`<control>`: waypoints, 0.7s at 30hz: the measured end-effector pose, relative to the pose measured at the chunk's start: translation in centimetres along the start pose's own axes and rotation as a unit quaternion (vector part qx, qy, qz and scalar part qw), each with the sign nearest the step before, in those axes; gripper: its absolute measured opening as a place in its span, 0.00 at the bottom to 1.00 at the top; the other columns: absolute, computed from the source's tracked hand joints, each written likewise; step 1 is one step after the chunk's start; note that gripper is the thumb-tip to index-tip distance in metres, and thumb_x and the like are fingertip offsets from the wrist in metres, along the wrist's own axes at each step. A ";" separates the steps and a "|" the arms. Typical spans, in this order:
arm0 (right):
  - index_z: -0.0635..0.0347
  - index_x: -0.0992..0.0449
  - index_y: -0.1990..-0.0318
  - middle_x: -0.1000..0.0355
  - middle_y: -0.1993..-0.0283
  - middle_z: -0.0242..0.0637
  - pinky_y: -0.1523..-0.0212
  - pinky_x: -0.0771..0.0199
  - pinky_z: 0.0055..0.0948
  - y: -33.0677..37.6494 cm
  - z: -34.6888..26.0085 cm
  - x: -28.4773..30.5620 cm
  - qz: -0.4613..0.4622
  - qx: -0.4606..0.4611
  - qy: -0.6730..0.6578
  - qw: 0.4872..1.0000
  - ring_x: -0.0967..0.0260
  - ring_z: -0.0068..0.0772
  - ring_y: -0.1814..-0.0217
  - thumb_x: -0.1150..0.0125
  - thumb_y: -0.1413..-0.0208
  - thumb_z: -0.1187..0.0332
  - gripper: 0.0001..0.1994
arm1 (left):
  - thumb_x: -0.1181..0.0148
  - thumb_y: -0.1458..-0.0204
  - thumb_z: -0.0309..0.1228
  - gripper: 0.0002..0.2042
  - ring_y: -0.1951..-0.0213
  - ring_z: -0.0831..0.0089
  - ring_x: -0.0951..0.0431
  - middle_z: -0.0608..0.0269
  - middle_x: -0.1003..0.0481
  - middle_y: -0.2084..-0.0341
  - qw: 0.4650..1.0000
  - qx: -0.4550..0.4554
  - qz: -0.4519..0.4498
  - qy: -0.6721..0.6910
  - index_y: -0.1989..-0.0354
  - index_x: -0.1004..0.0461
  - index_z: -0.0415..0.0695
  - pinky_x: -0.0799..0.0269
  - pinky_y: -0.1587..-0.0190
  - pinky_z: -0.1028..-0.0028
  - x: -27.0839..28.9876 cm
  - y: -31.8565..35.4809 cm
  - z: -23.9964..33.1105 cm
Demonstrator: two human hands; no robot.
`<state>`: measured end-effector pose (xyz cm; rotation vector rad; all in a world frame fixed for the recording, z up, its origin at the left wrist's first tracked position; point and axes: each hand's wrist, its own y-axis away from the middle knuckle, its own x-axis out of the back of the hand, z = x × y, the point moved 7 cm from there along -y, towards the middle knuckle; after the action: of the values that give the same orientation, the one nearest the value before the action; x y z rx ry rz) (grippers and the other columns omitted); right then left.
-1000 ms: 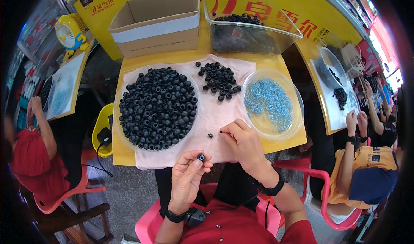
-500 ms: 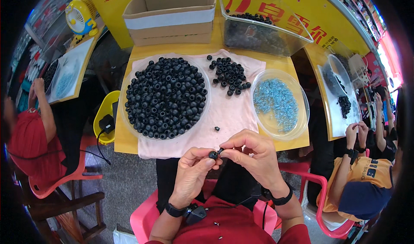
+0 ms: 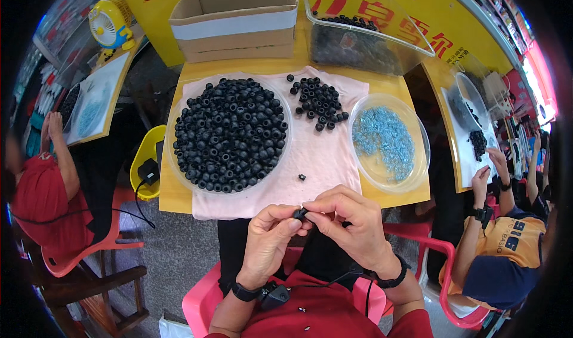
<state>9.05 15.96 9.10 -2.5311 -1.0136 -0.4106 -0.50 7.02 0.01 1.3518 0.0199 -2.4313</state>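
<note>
A: What are the two hands doing?

B: The left hand (image 3: 267, 242) and the right hand (image 3: 346, 227) meet over the lap, just below the near edge of the pale pink cloth (image 3: 322, 159). Their fingertips press together on one small black ring (image 3: 300, 214). The left thumb and forefinger pinch it from the left, the right thumb and forefinger from the right.

A: Are the other fingers spread?

B: No. On both hands they curl loosely inward, close beside each other.

A: What lies nearest the fingertips?

B: A single loose black ring (image 3: 302, 177) sits on the cloth just beyond them, apart from the piles. Farther beyond and to the left of the fingers is a clear round tray (image 3: 176, 177) heaped with black rings (image 3: 230, 135). Straight beyond is a smaller loose cluster of black rings (image 3: 317, 102) lying on the cloth itself.

A: And to the right?

B: Beyond the right hand stands a clear round bowl (image 3: 418, 165) holding small light blue pieces (image 3: 383, 141). It rests partly on the cloth, partly on the yellow table (image 3: 170, 197).

A: Anything behind all that?

B: A cardboard box (image 3: 239, 21) and a clear bin (image 3: 370, 39) with more black pieces stand at the far side of the table, well apart from the fingers.

A: The wrists?

B: Each wears a dark band; red sleeves show at the lower edge.
</note>
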 end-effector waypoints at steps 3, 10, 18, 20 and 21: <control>0.62 0.21 0.64 0.26 0.68 0.34 0.78 0.34 0.16 -0.1 0.3 0.1 -0.001 -0.008 -0.001 1.000 0.30 0.18 0.72 0.36 0.52 0.80 0.07 | 0.46 0.46 0.17 0.08 0.61 0.69 0.21 0.53 0.24 0.60 1.000 -0.007 -0.007 -0.002 0.58 0.27 0.36 0.23 0.57 0.75 -0.2 -0.1 -0.1; 0.65 0.24 0.64 0.29 0.69 0.37 0.75 0.28 0.25 -0.3 -0.7 0.3 -0.004 0.024 0.037 0.999 0.28 0.28 0.73 0.36 0.53 0.80 0.08 | 0.46 0.45 0.19 0.08 0.60 0.68 0.21 0.52 0.24 0.59 0.999 -0.016 -0.008 -0.029 0.57 0.27 0.36 0.23 0.56 0.73 -0.2 0.1 0.3; 0.60 0.26 0.62 0.29 0.66 0.36 0.70 0.27 0.27 0.2 -1.9 0.1 0.019 0.106 0.127 0.986 0.29 0.35 0.67 0.34 0.60 0.77 0.14 | 0.46 0.44 0.22 0.08 0.54 0.65 0.24 0.54 0.24 0.58 0.996 0.058 -0.014 0.063 0.57 0.26 0.40 0.29 0.47 0.67 -0.9 0.0 -0.6; 0.60 0.26 0.62 0.29 0.66 0.36 0.70 0.27 0.27 0.3 -1.8 0.1 0.024 0.116 0.143 0.983 0.29 0.34 0.67 0.34 0.61 0.77 0.15 | 0.46 0.44 0.22 0.08 0.52 0.65 0.25 0.55 0.24 0.58 0.993 0.080 -0.014 0.091 0.57 0.26 0.41 0.32 0.45 0.67 -1.0 0.0 -1.0; 0.59 0.26 0.62 0.29 0.65 0.35 0.71 0.27 0.27 0.3 -1.8 0.1 0.027 0.126 0.157 0.979 0.29 0.34 0.67 0.34 0.63 0.78 0.16 | 0.46 0.44 0.22 0.08 0.52 0.65 0.25 0.55 0.24 0.58 0.993 0.080 -0.015 0.089 0.57 0.26 0.41 0.32 0.45 0.67 -1.1 0.1 -1.0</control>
<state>9.11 14.97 10.64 -2.1763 -0.8175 -0.6029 0.82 7.46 0.36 1.6473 -0.1136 -2.3704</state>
